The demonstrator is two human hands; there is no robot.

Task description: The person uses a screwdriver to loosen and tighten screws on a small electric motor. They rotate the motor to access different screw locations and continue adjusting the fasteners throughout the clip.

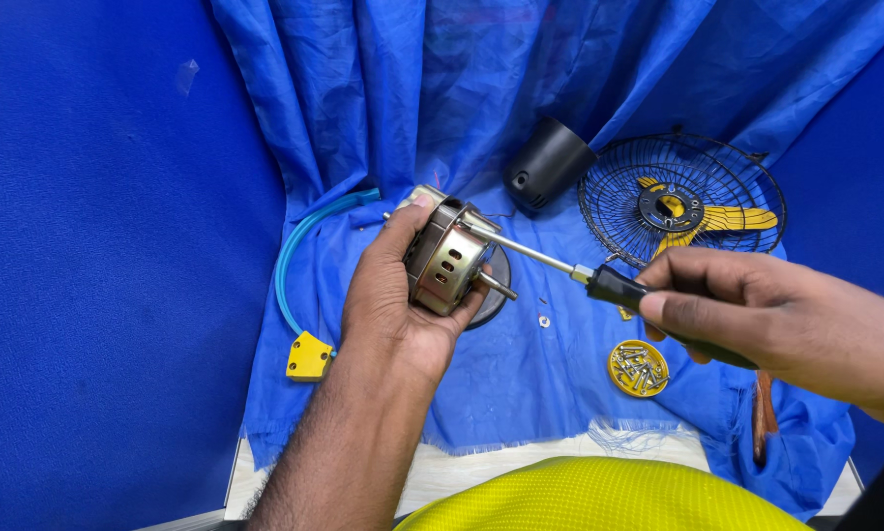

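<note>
Above the bench's middle, a motor (446,258) is being gripped in the left hand (395,300); a screwdriver (599,283), clasped by the right hand (757,320), is being pressed to its rim, loose screws (639,369) already collected nearby.

Screwdriver (599,283) tip hidden inside motor (447,258), handle end covered by right hand (757,315), right forearm cut off at edge

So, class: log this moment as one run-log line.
left hand: holds motor | right hand: holds screwdriver, tip at motor | nearby: screw dish, fan grille
</note>
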